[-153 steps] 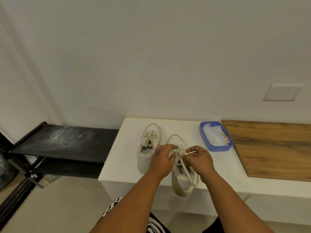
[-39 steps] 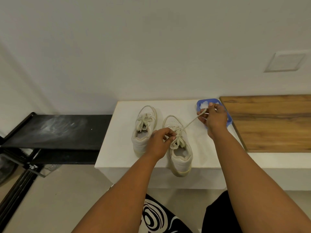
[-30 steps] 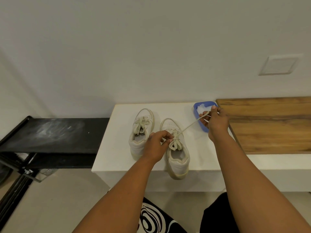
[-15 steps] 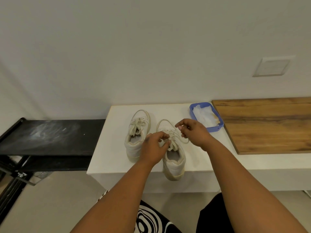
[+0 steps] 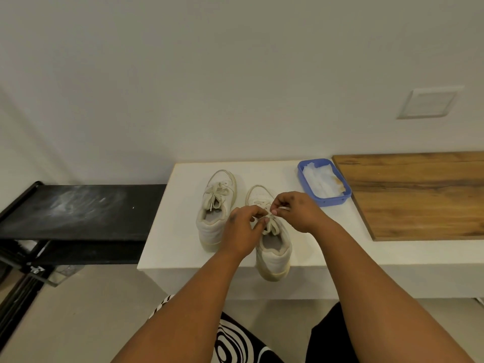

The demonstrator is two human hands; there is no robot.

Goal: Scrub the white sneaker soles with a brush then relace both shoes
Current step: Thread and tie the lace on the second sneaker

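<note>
Two white sneakers stand side by side on the white bench (image 5: 178, 231), toes toward the wall. The left sneaker (image 5: 216, 213) has its lace threaded and lying loose on the tongue. Over the right sneaker (image 5: 273, 248), whose heel overhangs the bench's front edge, both hands meet. My left hand (image 5: 242, 229) pinches the cream lace (image 5: 272, 226) near the upper eyelets. My right hand (image 5: 296, 209) pinches another part of the same lace just beside it. The fingertips nearly touch. No brush is in view.
A blue plastic tray (image 5: 324, 200) holding white cloths sits at the back right of the sneakers. A wooden board (image 5: 419, 195) lies on the bench to the right. A low black shelf (image 5: 78, 210) stands to the left. The wall is close behind.
My right hand, which had pulled the lace out taut toward the blue tray, has come back to the right sneaker's tongue. Both hands now work close together on the lace.
</note>
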